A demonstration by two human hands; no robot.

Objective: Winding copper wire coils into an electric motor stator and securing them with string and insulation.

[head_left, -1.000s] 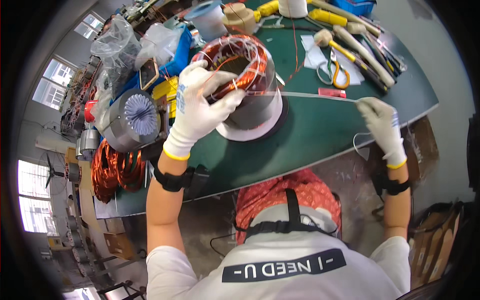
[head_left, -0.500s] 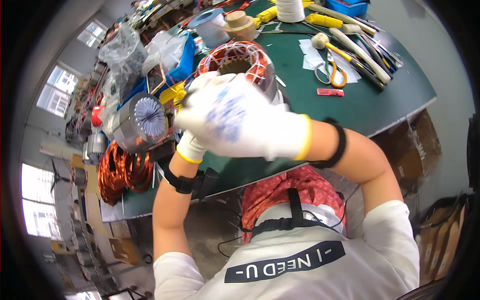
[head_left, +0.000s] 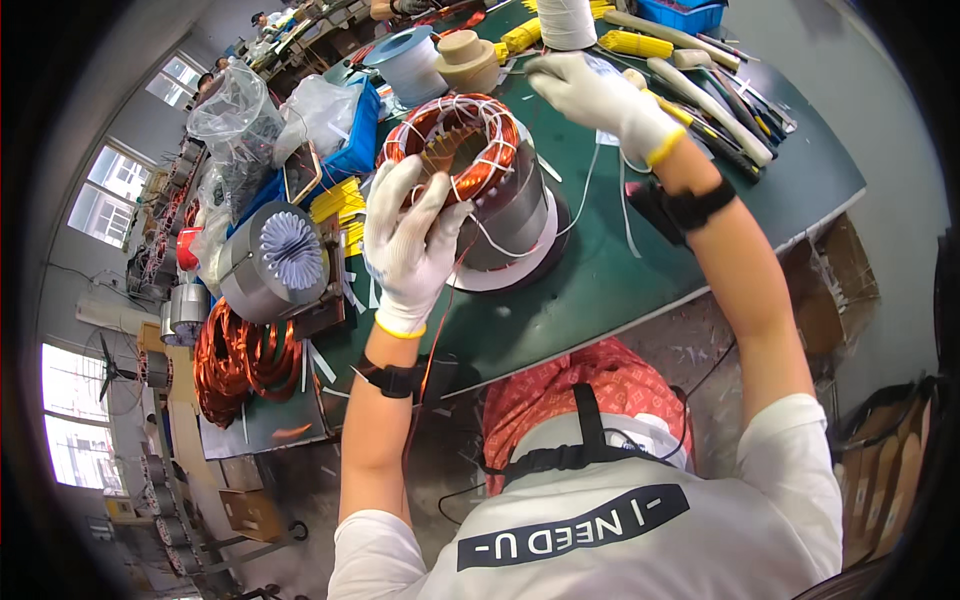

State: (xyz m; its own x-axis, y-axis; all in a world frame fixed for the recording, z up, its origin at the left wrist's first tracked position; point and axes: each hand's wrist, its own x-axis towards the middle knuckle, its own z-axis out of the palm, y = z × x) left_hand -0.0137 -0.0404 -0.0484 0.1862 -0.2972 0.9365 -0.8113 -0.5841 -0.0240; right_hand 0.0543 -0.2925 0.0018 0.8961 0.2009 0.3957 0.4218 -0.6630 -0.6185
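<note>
A motor stator point(head_left: 512, 222) stands upright on the green bench, its copper winding ring point(head_left: 490, 178) bound with white lacing cord. My left hand point(head_left: 408, 235), in a white glove with yellow cuff, rests on the near left side of the winding, fingers spread. Beyond the stator to the right, my right hand point(head_left: 590, 95), gloved alike, is raised with its fingers drawn together. White cord point(head_left: 588, 190) loops from the stator's front up to the right hand and appears held there; the fingertips' grip is partly hidden. A thin reddish wire point(head_left: 440, 325) hangs below my left hand.
Left of the stator lie another stator point(head_left: 262, 265), copper coils point(head_left: 225, 350) and a blue bin point(head_left: 362, 130) with plastic bags. Spools point(head_left: 405, 65) and a white cord cone point(head_left: 567, 25) stand behind. Mallets and hand tools point(head_left: 715, 115) lie at right. The bench's front edge point(head_left: 600, 325) is near me.
My hands, together over the stator before, are now apart. The right one has swung up and right, and the cord loop shows. The left one now lies spread on the winding.
</note>
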